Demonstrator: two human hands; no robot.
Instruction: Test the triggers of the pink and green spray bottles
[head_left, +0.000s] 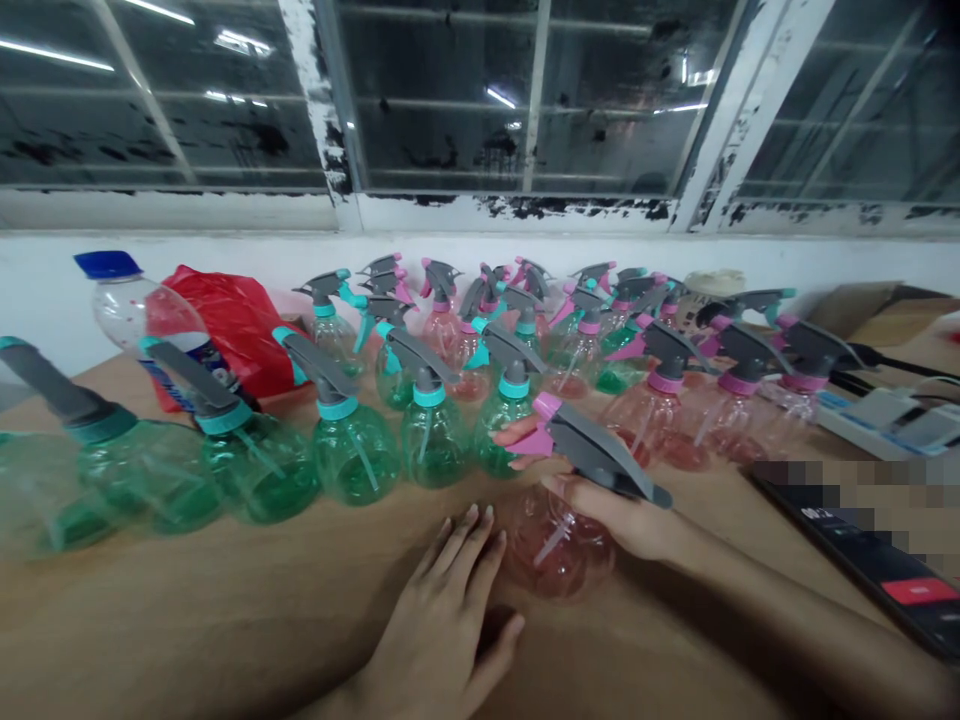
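Observation:
A pink spray bottle [553, 550] with a grey trigger head stands on the wooden table [225, 620] in front of me. My right hand [615, 510] is closed round its neck, just under the grey head, with a finger by the pink trigger. My left hand [450, 610] lies flat on the table with fingers stretched out, its fingertips close to the bottle's round base. Behind stand several green spray bottles [352, 450] with teal collars and several pink spray bottles [660, 420].
A clear plastic drink bottle [150, 320] with a blue cap and a red plastic bag [240, 320] lie at the back left. A dark phone [877, 560] rests at the right near a white power strip [885, 420]. A white wall and windows run behind the table.

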